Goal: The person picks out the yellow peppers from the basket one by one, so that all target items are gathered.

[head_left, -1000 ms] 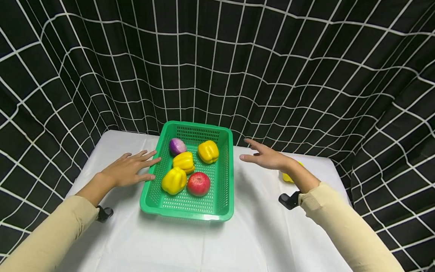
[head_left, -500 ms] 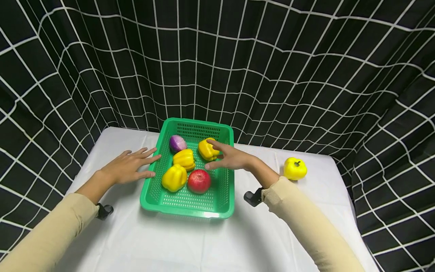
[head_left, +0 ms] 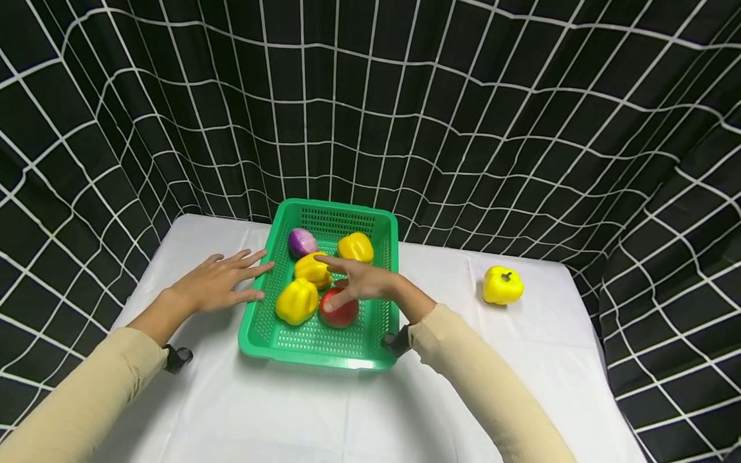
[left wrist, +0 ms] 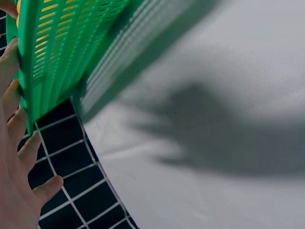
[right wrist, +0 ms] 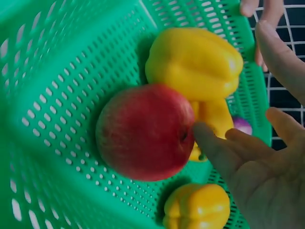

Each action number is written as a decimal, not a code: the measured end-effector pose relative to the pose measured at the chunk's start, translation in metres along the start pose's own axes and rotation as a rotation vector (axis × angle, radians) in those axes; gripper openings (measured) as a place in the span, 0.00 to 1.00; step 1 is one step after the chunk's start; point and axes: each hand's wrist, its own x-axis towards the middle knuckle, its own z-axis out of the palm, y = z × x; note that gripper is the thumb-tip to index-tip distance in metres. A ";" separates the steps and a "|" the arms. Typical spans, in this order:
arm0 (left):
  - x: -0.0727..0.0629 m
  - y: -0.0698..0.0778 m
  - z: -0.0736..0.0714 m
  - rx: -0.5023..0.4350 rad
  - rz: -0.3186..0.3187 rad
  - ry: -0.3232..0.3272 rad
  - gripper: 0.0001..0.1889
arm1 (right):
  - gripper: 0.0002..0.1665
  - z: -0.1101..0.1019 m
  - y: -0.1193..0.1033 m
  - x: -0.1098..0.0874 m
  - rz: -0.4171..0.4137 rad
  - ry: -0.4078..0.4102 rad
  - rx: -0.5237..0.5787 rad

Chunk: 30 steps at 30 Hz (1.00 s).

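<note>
A green perforated basket (head_left: 317, 361) holds several pieces of produce. My right hand (head_left: 367, 280) hovers over it with fingers spread, above a round red fruit (head_left: 344, 315) like an apple. In the right wrist view, the thumb tip overlaps the edge of that red fruit (right wrist: 143, 133), near its dark dimple. Beside the fruit lie two yellow bell peppers (head_left: 297, 301), one partly behind my fingers. Another yellow bell pepper (head_left: 356, 247) lies toward the back right corner. My left hand (head_left: 222, 281) has its fingers extended, fingertips at the basket's left rim.
A purple and white round vegetable (head_left: 302, 242) lies in the basket's back left corner. Another yellow bell pepper (head_left: 502, 285), stem up, stands on the white-covered table (head_left: 451, 373) to the right. Behind the table hangs a black curtain (head_left: 370, 116) with a white grid.
My right hand has moved left from the right of the basket to over the red fruit, uncovering the pepper on the table. My left hand stays at the rim.
</note>
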 end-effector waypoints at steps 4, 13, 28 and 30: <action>0.000 -0.001 -0.002 0.001 0.002 -0.008 0.35 | 0.58 0.006 -0.002 0.009 0.015 -0.003 -0.017; 0.002 -0.003 -0.004 -0.001 0.012 -0.014 0.35 | 0.55 0.017 -0.006 0.027 0.010 -0.018 -0.006; -0.001 0.001 -0.003 -0.017 0.013 -0.019 0.35 | 0.47 0.036 -0.009 0.054 0.131 -0.042 0.145; -0.001 0.000 -0.003 -0.018 0.012 -0.018 0.35 | 0.45 0.038 -0.010 0.057 0.127 -0.033 0.132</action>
